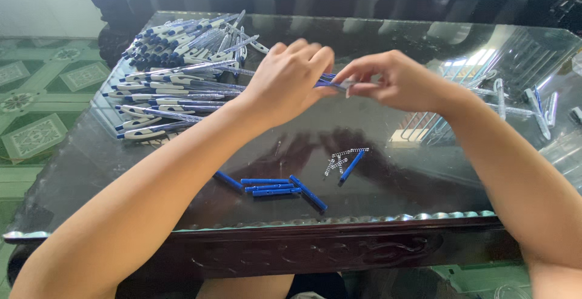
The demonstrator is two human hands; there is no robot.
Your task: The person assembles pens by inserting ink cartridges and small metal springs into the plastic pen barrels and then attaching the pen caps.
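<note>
A: Status on the hands?

B: Both are up over the middle of the tabletop (85,153). The left hand (285,81) and right hand (397,81) meet on one pen (332,83) — a thin blue barrel, held clear of the glass. Left fingers (303,53) are curled and clamped on one end; the right fingers pinch the other end, thumb against forefinger.

A: What else is there?

B: A pile of pens (176,75) at far left, blue and white, loosely fanned. Blue parts (276,188) lie near the front edge, with springs (341,159) just beside them. Clear barrels (521,102) are at far right.

A: How would it handle?

B: I'd judge it light, stiff plastic, smooth — likely to slip or roll in a loose grip. It's best pinched near each end, as now, so the joint between the hands stays free. The springs look tiny and snaggy; they'd scatter on glass if knocked.

A: Is the joint visible?

B: No, the fingers cover it. I can't tell how the pieces sit.
</note>
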